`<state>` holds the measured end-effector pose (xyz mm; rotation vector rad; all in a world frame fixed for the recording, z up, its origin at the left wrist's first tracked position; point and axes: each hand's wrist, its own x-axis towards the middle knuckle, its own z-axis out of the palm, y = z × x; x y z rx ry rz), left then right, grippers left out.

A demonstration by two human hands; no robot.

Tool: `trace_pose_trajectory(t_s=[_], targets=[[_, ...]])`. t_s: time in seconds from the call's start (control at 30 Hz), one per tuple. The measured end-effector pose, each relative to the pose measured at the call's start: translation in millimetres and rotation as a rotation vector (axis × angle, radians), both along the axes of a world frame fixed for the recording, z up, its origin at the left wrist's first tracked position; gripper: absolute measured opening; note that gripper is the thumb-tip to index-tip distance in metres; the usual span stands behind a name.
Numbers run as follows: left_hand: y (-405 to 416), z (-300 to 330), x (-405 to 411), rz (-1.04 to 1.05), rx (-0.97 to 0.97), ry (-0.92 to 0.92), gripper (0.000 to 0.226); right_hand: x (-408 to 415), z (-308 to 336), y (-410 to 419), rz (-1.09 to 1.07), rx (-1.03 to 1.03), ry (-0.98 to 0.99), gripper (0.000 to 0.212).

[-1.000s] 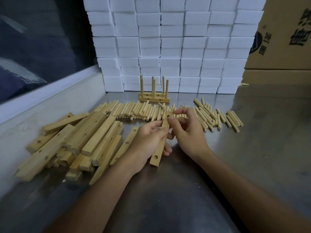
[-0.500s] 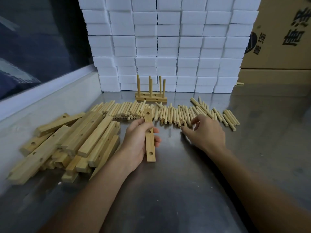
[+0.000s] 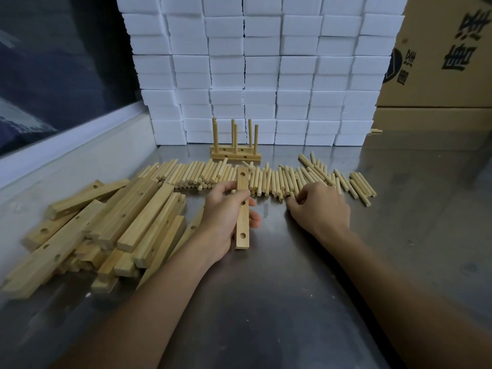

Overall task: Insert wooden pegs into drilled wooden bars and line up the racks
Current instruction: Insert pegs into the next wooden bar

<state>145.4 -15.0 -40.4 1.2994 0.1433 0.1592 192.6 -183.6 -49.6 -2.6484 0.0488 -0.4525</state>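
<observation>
The left hand [image 3: 226, 214] grips a drilled bar [image 3: 242, 209] at frame centre, its holes empty. The right hand [image 3: 319, 206], fingers curled, reaches into the pegs [image 3: 279, 179] just beyond; whether it holds one I cannot tell. Next, probably: seat a peg in a hole. Bare desk [image 3: 292, 302] fills the lower frame; a bar pile [image 3: 106, 225] crowds the left.

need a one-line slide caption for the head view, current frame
Left hand holds a drilled light-wood bar while the right hand reaches into the row of loose wooden pegs on the steel table.
</observation>
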Motion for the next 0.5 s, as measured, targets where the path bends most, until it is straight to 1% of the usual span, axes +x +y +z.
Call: trace_pose_trajectory(t_s=[0.1, 0.2, 0.33, 0.43, 0.5], targets=[[3.2, -1.6, 0.5, -0.028, -0.038, -0.008, 0.019, -5.0, -0.1, -4.1, -0.04, 0.065, -0.053, 0.022], [4.1, -2.5, 0.4, -0.021, -0.032, -0.01, 0.02, -11.2, -2.3, -11.0, -0.056, 0.198, -0.185, 0.017], [3.4, -4.0, -0.8, -0.013, -0.02, -0.008, 0.019, -10.2, 0.1, -14.0, -0.029, 0.517, -0.373, 0.017], [4.0, -5.3, -1.5, -0.012, -0.019, -0.014, 0.019, -10.1, 5.6, -11.5, -0.011, 0.77, -0.408, 0.017], [3.7, -5.8, -1.0, -0.008, -0.015, -0.015, 0.019, -12.5, 9.4, -9.4, 0.04, 0.94, -0.392, 0.015]])
